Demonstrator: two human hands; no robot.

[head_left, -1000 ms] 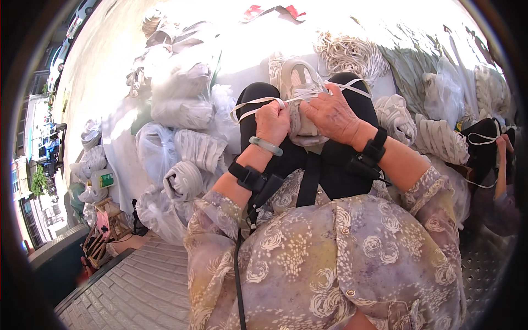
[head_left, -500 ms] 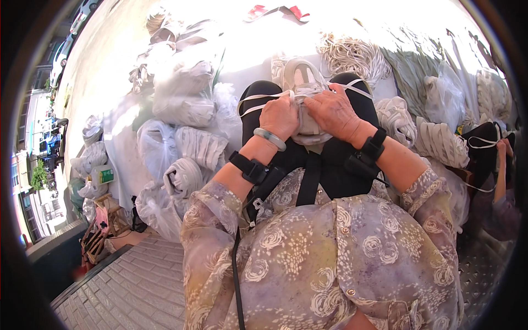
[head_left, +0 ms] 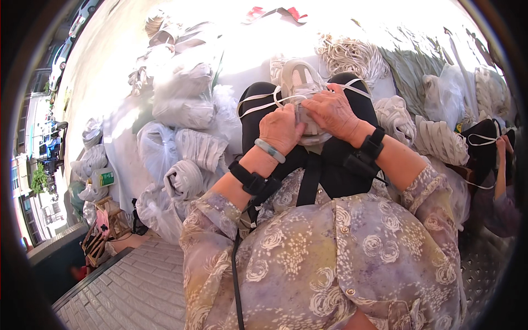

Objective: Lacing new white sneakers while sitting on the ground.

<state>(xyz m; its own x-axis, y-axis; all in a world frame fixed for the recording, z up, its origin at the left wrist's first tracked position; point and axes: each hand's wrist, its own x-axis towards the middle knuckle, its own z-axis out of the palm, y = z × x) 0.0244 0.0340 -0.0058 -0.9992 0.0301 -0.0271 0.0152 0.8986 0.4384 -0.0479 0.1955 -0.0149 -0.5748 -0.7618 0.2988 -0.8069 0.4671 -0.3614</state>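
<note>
A light beige-grey shoe [head_left: 311,130] lies between my knees on my black-covered lap, toward the middle of the view. White shoelaces [head_left: 256,98] stretch out from it across both knees. My left hand [head_left: 279,131] is closed at the shoe's left edge, where a loop of lace runs down to its fingertips; the pinched end is hidden. My right hand [head_left: 335,114] is closed on the shoe's right side, its thumb and fingers pressed to the lacing area. Whether it also grips lace is hidden.
Rolled bundles of pale shoe parts [head_left: 201,148] and clear plastic bags [head_left: 157,144] lie on the left. A heap of white laces [head_left: 352,56] sits ahead, more bundles [head_left: 441,141] to the right. At the far right, another person's hand [head_left: 503,146] works with white lace.
My left hand has drawn slightly down and toward me, leaving a lace loop showing above its fingers. The right hand has barely shifted on the shoe.
</note>
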